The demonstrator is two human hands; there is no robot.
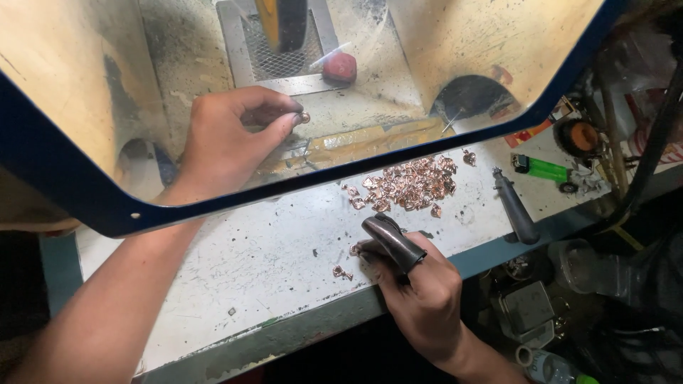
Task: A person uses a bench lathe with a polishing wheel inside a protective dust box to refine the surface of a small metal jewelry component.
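My left hand (228,139) is behind a clear, blue-rimmed shield (92,203), pinching a small copper-coloured piece (305,117) between thumb and forefinger. My right hand (416,284) rests at the bench's front edge. A dark rubber sleeve (391,238) covers one finger, and the fingertips press on a copper piece (356,249). Another loose copper piece (341,272) lies just left of that hand. A heap of several small copper pieces (409,185) sits on the worn white bench top (270,249), beyond my right hand.
Behind the shield are a metal mesh plate (274,57), a red knob (339,69) and a yellow-black upright part (281,21). A dark tool handle (516,206) lies right of the heap. A green lighter (544,168) and cluttered parts sit at right.
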